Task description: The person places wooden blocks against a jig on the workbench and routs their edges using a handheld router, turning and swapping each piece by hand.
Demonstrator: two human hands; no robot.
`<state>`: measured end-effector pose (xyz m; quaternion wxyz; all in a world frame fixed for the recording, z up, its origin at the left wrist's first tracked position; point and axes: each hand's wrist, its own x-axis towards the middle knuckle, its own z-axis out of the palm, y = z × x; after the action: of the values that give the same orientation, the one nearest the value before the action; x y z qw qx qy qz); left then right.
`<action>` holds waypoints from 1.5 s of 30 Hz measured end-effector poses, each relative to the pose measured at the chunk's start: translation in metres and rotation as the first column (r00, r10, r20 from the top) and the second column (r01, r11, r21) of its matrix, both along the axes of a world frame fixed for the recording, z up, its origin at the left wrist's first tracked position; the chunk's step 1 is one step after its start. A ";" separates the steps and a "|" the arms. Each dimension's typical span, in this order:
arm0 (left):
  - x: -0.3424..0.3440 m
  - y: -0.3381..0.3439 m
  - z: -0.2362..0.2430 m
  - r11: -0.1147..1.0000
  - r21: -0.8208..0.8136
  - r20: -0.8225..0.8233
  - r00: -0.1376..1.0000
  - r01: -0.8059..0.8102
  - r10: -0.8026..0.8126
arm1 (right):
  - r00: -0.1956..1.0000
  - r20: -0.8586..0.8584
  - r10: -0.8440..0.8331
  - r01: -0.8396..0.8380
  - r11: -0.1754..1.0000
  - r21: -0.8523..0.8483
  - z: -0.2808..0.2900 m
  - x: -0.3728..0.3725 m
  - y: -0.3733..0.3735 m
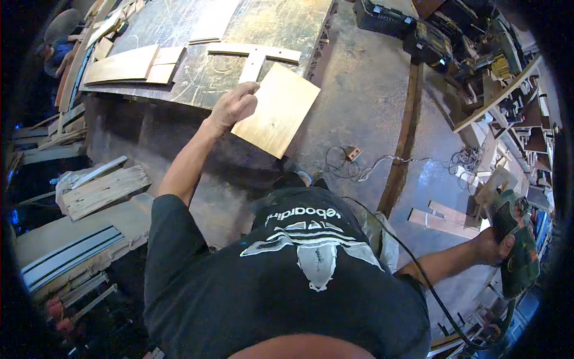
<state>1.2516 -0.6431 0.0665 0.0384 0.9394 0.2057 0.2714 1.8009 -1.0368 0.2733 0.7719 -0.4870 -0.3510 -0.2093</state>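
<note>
My left hand [235, 106] grips the left edge of a light rectangular wooden panel [277, 109], held at the worktable's near edge. Just beyond it, a T-shaped pair of wooden strips [254, 52] lies on the scuffed tabletop [197, 81]. My right hand [494, 244] is closed on a green power tool [518, 259] out to my right; a black cable [418, 263] runs by it. Stacked light boards [118, 67] lie on the table's left part.
Tool cases [385, 15] and leaning wooden pieces [496, 102] line the right. An orange socket block [353, 154] and wires lie on the floor, near loose boards [442, 221]. Planks [104, 191] are piled at left. Part of another person [55, 51] shows at upper left.
</note>
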 end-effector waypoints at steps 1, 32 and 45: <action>0.000 0.001 0.000 0.998 0.069 -0.021 1.000 0.012 -0.010 | 0.997 -0.057 -0.047 0.044 0.998 -0.040 -0.001 0.000 -0.007; 0.130 -0.095 -0.012 0.682 -0.141 -0.359 0.679 -0.718 0.640 | 0.991 0.016 -0.134 0.135 0.988 -0.070 -0.025 -0.019 -0.071; 0.214 -0.207 0.198 0.820 -0.383 0.310 0.895 0.426 -0.320 | 0.889 0.448 0.097 0.170 0.837 -0.520 -0.059 -0.067 -0.013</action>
<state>1.4654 -0.8506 0.2649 0.3265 0.8896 0.0667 0.3123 1.7336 -1.0499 0.2148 0.4921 -0.6299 -0.5576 -0.2241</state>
